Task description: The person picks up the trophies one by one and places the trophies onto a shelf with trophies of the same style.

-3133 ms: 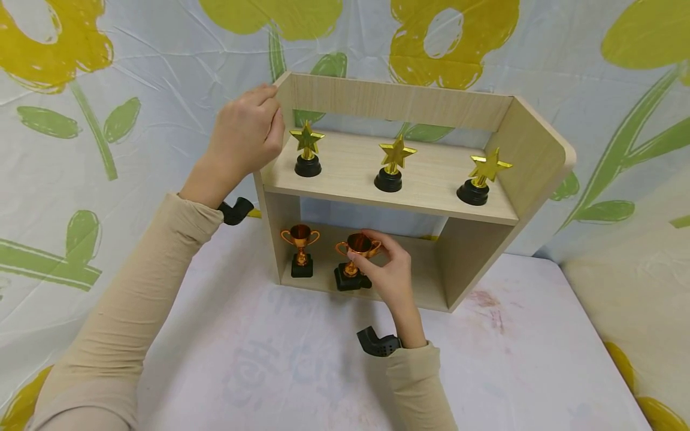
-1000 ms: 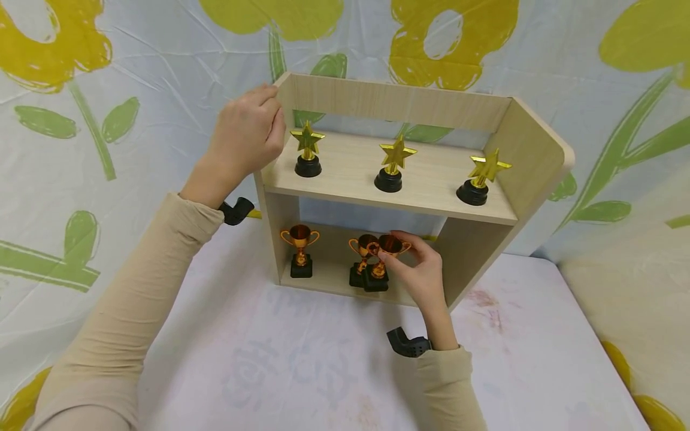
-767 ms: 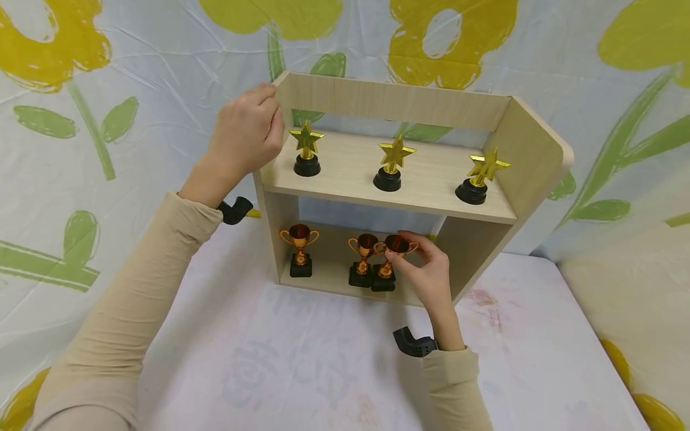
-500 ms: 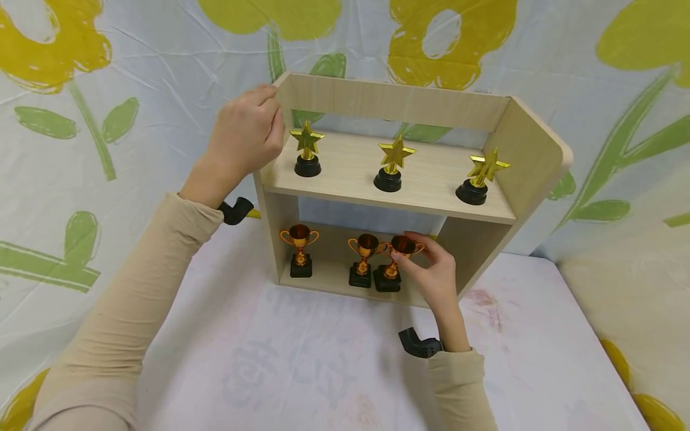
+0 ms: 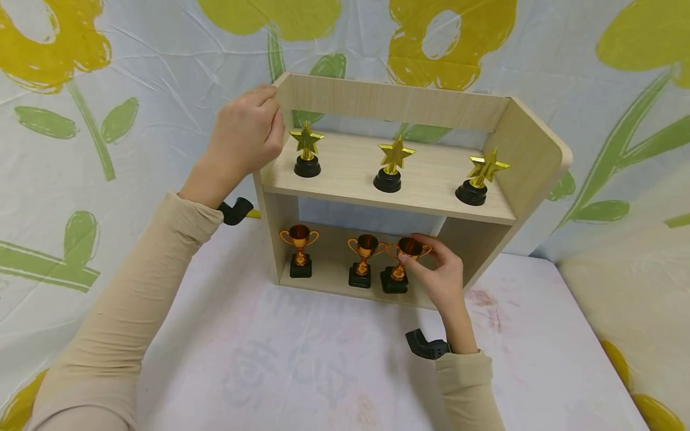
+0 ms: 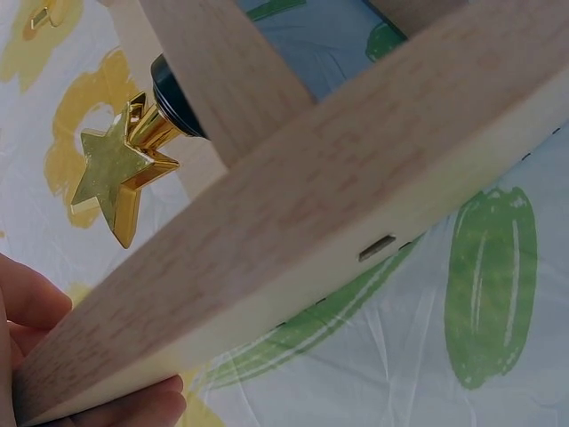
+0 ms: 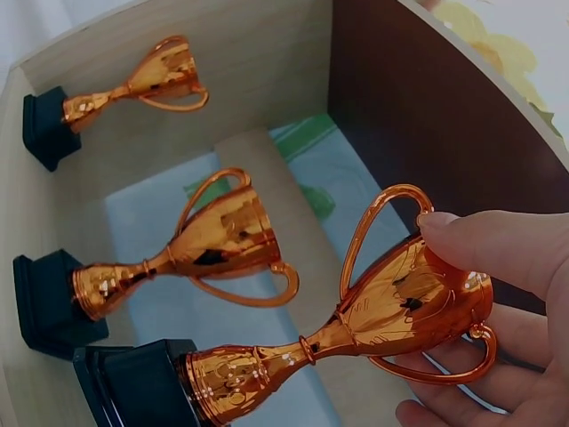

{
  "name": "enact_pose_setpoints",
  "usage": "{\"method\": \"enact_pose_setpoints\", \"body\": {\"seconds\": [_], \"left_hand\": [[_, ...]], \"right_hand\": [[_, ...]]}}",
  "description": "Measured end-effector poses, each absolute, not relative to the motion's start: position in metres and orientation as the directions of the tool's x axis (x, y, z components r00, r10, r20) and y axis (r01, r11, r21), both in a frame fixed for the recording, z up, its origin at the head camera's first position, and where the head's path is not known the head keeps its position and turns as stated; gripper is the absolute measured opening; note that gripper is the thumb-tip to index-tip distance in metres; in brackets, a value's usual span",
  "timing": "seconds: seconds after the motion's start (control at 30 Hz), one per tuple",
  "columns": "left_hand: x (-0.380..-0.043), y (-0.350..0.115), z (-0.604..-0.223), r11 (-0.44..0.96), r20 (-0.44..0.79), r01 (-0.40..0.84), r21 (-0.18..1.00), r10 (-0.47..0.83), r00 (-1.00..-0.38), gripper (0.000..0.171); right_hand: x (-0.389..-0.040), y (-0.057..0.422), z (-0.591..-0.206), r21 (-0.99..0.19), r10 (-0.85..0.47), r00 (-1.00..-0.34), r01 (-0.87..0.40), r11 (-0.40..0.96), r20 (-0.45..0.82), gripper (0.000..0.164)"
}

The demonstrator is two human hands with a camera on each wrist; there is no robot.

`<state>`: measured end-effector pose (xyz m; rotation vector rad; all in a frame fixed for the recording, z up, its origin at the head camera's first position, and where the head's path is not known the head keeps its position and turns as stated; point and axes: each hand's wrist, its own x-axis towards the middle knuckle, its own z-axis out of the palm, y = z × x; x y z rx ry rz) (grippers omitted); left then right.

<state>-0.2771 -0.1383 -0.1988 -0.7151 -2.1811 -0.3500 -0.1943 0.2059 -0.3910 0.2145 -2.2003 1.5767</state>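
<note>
My right hand (image 5: pixel 439 278) pinches the cup of a copper-coloured trophy (image 5: pixel 398 272), thumb on the near side and fingers behind it. That trophy, slightly tilted, is over the lower shelf of the wooden rack (image 5: pixel 366 203). In the right wrist view the trophy's cup (image 7: pixel 418 294) and black base (image 7: pixel 138 382) show large. Just left of it stands a second trophy (image 5: pixel 363 260), and a third trophy (image 5: pixel 299 251) is by the rack's left wall. My left hand (image 5: pixel 245 131) grips the top of the rack's left side panel, its thumb and fingers on either face in the left wrist view.
On the upper shelf stand three gold star trophies: a left one (image 5: pixel 306 149), a middle one (image 5: pixel 395 164) and a right one (image 5: pixel 481 178). The rack's right side panel (image 5: pixel 485 233) is close beside my right hand. A flower-print cloth (image 5: pixel 178 72) hangs behind the white table (image 5: pixel 302 371).
My right hand has carried its trophy rightward along the lower shelf, from in front of the second trophy to the right of it. My left hand has stayed put.
</note>
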Motion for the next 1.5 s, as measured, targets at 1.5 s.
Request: {"method": "enact_pose_setpoints", "body": {"seconds": [1.5], "left_hand": [[-0.279,-0.140,-0.200,0.792,0.777,0.610,-0.004,0.387,-0.497,0.032]], "right_hand": [[-0.198,0.231,-0.406,-0.875,0.177,-0.914,-0.272,0.400,0.366,0.043]]}}
